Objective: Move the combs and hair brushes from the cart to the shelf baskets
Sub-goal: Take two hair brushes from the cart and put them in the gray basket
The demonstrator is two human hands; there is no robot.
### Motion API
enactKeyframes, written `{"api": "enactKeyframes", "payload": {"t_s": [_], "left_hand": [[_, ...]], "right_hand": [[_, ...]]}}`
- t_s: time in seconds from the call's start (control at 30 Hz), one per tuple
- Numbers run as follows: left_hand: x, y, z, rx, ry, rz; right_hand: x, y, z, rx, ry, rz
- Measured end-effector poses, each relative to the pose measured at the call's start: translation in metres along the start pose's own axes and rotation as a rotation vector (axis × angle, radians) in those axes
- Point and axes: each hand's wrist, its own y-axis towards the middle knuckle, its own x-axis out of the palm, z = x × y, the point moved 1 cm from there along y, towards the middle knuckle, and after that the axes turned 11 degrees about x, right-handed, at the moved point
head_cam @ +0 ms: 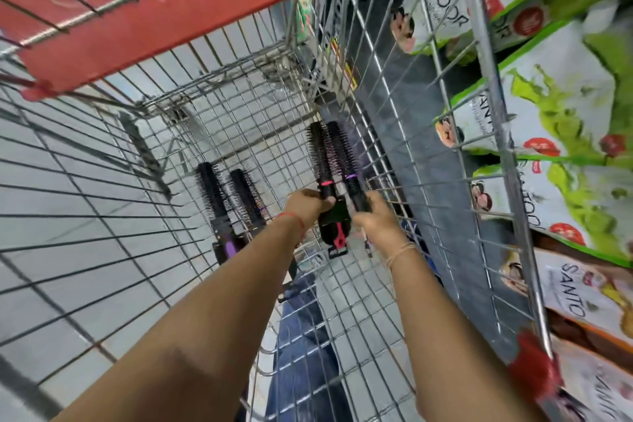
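Observation:
Both arms reach down into a wire shopping cart (239,106). My left hand (306,204) grips the handle of a black round hair brush with a pink band (320,154). Right beside it, my right hand (375,216) grips a black round brush with a purple band (342,151). Both brushes point away from me, bristles up. Two more black round brushes (212,188) (246,193) lie on the cart floor to the left. Another black brush with a pink handle (334,233) lies under my hands.
A red fold-down seat flap (144,17) hangs over the cart's far end. Shelves with green and white packages (555,113) stand close on the right, past the cart's wire side. Grey floor tiles show through the cart's mesh.

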Motion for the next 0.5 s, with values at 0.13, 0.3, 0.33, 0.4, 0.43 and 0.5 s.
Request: {"api": "enactKeyframes", "payload": {"t_s": [0.13, 0.3, 0.33, 0.4, 0.43, 0.5], "left_hand": [[-0.011, -0.002, -0.002, 0.010, -0.002, 0.073], [-0.045, 0.004, 0.002, 0.049, -0.057, 0.266], [-0.050, 0.006, 0.003, 0.059, 0.016, 0.290], [-0.059, 0.008, 0.004, 0.067, 0.104, 0.315], [-0.062, 0.009, 0.004, 0.060, 0.111, 0.303], [-0.064, 0.009, 0.003, 0.045, 0.129, 0.255]], "right_hand": [[-0.002, -0.004, -0.009, -0.087, -0.045, 0.027], [0.017, -0.005, -0.010, -0.265, -0.256, 0.221], [0.020, -0.004, -0.006, -0.252, -0.305, 0.253], [0.023, -0.004, -0.001, -0.224, -0.321, 0.341], [0.025, -0.004, 0.000, -0.212, -0.321, 0.387], [0.031, -0.002, -0.004, -0.167, -0.357, 0.458]]}}
